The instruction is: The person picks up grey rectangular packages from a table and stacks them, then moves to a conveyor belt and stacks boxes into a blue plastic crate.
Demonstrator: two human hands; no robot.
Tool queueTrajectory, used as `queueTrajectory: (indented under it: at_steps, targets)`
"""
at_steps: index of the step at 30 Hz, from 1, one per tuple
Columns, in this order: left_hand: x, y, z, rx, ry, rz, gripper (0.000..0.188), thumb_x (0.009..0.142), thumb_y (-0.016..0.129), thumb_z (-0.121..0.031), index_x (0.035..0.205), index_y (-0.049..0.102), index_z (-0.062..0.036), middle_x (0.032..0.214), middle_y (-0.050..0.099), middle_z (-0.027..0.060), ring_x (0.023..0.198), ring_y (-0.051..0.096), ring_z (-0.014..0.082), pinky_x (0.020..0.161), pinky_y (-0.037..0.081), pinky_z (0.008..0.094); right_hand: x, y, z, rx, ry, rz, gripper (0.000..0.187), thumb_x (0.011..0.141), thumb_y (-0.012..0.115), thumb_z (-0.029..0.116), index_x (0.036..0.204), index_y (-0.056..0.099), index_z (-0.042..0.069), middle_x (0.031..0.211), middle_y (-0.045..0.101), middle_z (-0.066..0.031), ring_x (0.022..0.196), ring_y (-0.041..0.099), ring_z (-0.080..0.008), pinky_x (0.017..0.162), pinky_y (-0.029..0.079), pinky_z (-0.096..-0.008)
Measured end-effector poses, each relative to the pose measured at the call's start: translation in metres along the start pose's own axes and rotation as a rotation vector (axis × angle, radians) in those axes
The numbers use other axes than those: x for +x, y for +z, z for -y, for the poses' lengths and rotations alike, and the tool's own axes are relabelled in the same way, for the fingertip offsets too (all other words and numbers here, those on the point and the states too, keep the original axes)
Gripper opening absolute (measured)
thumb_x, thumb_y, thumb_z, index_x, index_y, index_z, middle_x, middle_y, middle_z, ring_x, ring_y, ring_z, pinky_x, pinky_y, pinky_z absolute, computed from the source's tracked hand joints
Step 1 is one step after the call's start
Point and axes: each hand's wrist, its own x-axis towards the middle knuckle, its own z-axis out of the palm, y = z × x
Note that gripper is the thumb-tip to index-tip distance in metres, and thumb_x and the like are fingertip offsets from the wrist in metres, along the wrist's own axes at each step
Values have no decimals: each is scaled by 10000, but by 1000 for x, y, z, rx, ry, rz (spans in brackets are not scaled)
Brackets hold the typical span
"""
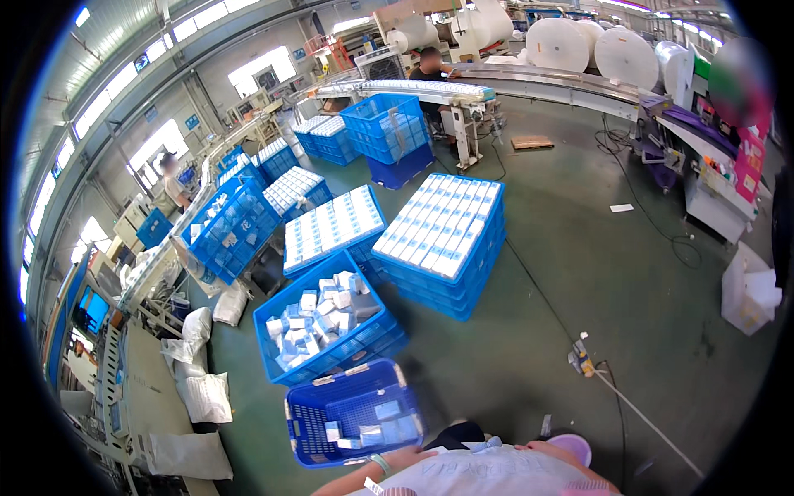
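White sacks lie on the floor well to the left of the left grip. Nearer, ahead and to its left, a light-blue crate holds a loose heap of white-and-blue packs. The dark-blue basket sits just beside the left grip, on its forward-left side, with a few more packs gathered in the end nearest that grip. The left grip is at the shirt; its fingers are partly hidden, so whether it is clenched or touches the basket cannot be told. Stacked crates stand ahead, between the two grips. The right grip is likewise at the shirt, state not determinable, near a purple bucket.

Assessment: the basket appears stiff, best held by opposite rims. The packs look light, slightly yielding and probably slippery; take them across the sides, without crushing.
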Motion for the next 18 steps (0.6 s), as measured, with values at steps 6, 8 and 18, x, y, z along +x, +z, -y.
queueTrajectory:
  at_steps: [6,8,18]
  targets:
    - [135,-103,-67,127,207,-123,459,930,535,-481,1041,648,-50,987,675,147,936,625,277,826,474,371,100,-93,-80,77,222,-696,270,858,642,309,875,648,40,781,665,-136,719,645,-255,660,499,-388]
    - [180,-143,-122,273,335,-244,406,927,544,-451,1006,641,-66,939,677,187,890,642,342,785,496,412,139,-155,-68,-38,250,-939,252,847,663,277,795,640,31,698,646,-144,626,627,-280,605,492,-398]
    - [366,-392,-331,812,587,21,417,930,486,-458,976,695,-100,967,677,156,945,631,342,808,491,458,318,-430,-139,174,451,-410,248,884,643,267,876,645,18,693,652,-97,597,609,-183,569,494,-348]
